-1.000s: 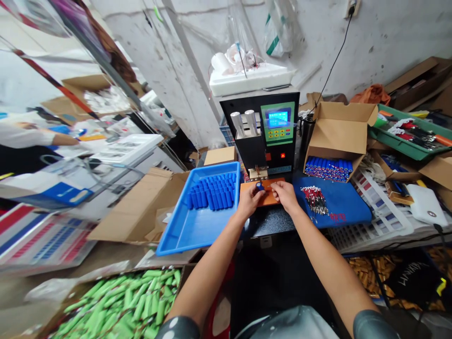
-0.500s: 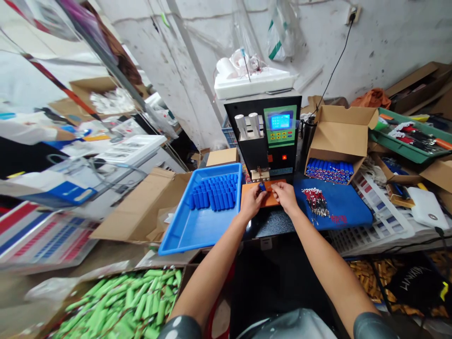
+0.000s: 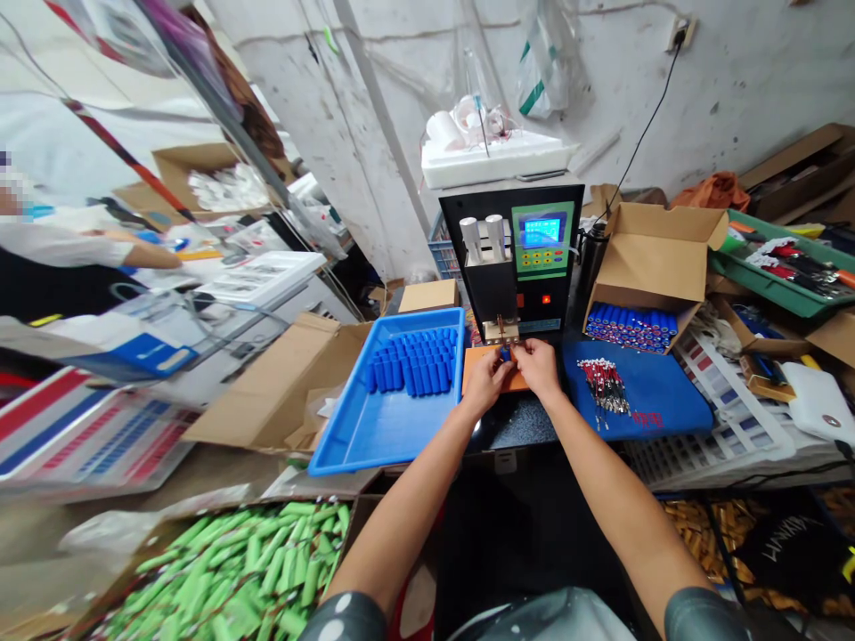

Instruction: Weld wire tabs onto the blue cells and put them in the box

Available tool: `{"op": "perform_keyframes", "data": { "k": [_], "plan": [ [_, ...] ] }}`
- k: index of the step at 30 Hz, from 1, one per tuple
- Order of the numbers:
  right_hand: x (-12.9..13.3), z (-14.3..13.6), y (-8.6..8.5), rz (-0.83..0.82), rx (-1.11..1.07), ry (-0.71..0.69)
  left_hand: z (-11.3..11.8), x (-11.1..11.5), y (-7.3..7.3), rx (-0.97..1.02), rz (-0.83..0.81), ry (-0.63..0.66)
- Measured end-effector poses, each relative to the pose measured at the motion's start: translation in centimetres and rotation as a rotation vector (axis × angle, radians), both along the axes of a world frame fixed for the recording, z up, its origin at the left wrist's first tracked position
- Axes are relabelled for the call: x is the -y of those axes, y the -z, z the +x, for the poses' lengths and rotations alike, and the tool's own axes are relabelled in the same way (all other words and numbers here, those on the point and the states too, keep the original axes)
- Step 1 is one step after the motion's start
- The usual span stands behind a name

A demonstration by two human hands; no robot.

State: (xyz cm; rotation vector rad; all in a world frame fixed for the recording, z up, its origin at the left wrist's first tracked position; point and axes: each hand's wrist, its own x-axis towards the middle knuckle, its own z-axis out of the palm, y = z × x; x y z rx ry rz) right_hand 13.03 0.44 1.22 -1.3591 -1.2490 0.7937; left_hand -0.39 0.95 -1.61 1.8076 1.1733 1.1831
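My left hand is closed around a small blue battery cell, just below the copper electrode tips of a black spot welder. My right hand meets it from the right with thumb and fingers pinched by the cell's end; whatever they grip is too small to make out. Under both hands lies an orange board. To the left, a blue tray bears rows of upright blue cells. Red and black wire leads lie on a blue mat at the right.
Behind the mat stands an open cardboard box of blue cells. A green tray with leads is at the far right. Green-wrapped packs fill a box at lower left. Another person's arm is at a left-hand bench.
My right hand has moved left and in toward the welder, up against the cell and my left hand. The cell is now nearer the electrode tips. The view has shifted slightly.
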Motion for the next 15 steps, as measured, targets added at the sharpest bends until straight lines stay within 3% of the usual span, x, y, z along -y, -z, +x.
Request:
{"op": "perform_keyframes", "data": {
  "k": [15],
  "plan": [
    [-0.44,-0.68,0.05,-0.008,0.025,-0.009,0.15,0.39,-0.86,-0.007,-0.005,0.037]
  ]
}}
